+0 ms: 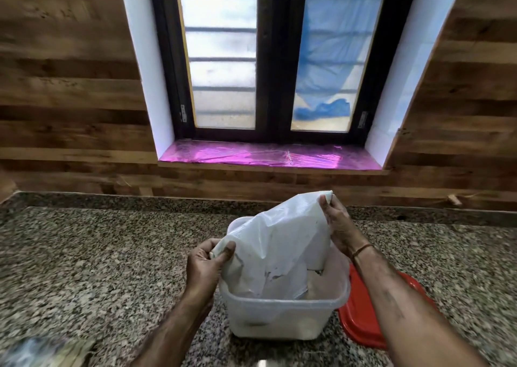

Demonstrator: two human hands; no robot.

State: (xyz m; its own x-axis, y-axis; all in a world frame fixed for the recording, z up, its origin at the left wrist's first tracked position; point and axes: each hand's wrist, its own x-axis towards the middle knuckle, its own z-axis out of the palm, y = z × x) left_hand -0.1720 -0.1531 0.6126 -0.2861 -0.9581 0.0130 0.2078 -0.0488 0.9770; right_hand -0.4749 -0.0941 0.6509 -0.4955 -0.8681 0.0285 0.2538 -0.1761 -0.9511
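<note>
Wood-panelled wall fills the background. A dark-framed window is set in it, and the sill is covered in shiny pink film. Below runs a speckled granite desk.

Tub: translucent white plastic, squarish and open. It stands on the desk near the front edge, directly before the person.

White plastic bag: held upside down over the tub, closed corners up, mouth hanging inside the tub walls. Judgement: contents are being tipped out. The far corner sits higher than the near one, so the bag slopes and material would slide toward the mouth. A pale beige mass shows in the tub at right; its kind cannot be told.

Red lid: lies flat on the desk against the tub's right side, partly hidden by the right forearm. It is off, presumably so the tub can take the load.

Blurred object at the near left of the desk; unidentifiable.

Left hand: thumb and fingers pinch the bag's lower, near corner, just outside the tub's left rim.

Right hand: fingers pinch the bag's upper corner, well above the tub.

Thread band on the right wrist.
</note>
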